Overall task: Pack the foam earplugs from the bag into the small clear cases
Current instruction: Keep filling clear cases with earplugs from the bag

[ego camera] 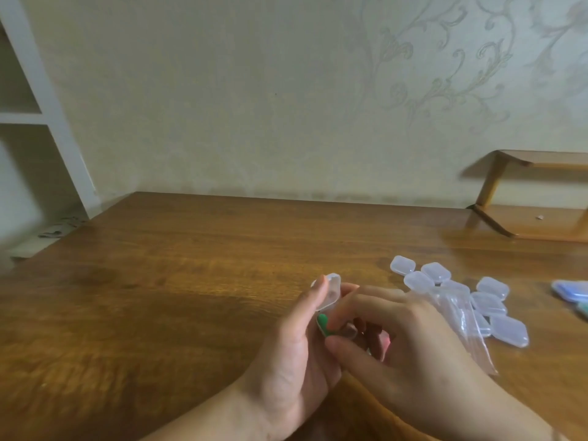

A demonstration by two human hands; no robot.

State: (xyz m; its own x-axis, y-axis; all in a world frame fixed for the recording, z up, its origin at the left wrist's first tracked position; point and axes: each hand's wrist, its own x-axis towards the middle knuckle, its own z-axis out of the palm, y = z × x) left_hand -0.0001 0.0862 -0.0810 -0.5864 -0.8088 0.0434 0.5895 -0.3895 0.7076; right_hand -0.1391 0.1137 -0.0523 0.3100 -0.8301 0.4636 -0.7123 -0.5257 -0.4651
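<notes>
Patience helps: my left hand pinches the small clear hinged plastic case open while my right hand, gripping the crinkled clear plastic bag at 3 o'clock, should press the green foam earplug fully inside.

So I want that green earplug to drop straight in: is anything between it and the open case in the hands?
Nothing visible. The green earplug sits at the open case, which the left hand holds with its lid up. The right hand pinches the earplug; its fingers hide the case's base, so the seating cannot be told.
</notes>
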